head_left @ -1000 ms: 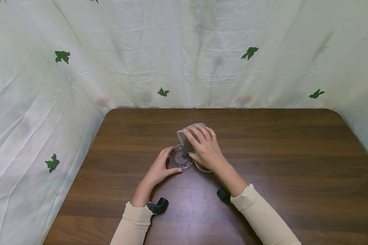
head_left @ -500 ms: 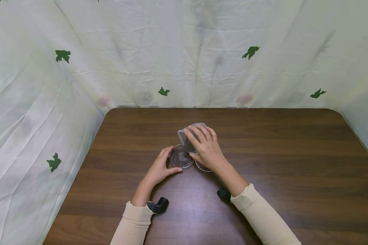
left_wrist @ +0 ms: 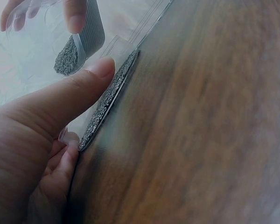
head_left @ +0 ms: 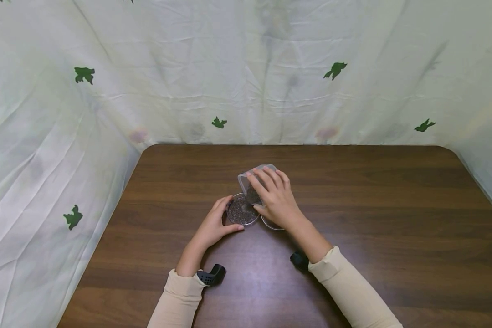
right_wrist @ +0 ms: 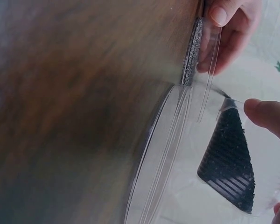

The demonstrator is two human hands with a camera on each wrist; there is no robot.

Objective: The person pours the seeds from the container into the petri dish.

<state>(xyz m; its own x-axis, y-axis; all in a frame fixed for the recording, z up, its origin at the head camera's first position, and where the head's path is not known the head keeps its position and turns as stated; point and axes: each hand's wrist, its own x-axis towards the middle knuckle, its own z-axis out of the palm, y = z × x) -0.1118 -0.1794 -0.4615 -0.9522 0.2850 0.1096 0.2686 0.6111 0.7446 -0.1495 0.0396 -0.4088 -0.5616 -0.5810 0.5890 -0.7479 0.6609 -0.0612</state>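
Observation:
My left hand grips a clear petri dish on the table, thumb at the near side and fingers at the far left. A layer of dark granules lies in that dish. My right hand holds a clear plastic tub tilted over the dish, its lower corner close above the dish's right side. More dark granules are heaped in the tub, and a thin stream leaves its corner in the right wrist view. Partly under my right hand is a second clear round dish.
The second dish sits close against the right side of the filled one. Brown wood-grain tabletop extends around both hands. A pale curtain with green bird shapes hangs behind the table and at its sides.
The granules in the petri dish look darker and more evenly spread than a second ago. Both hands and the tilted tub have barely moved.

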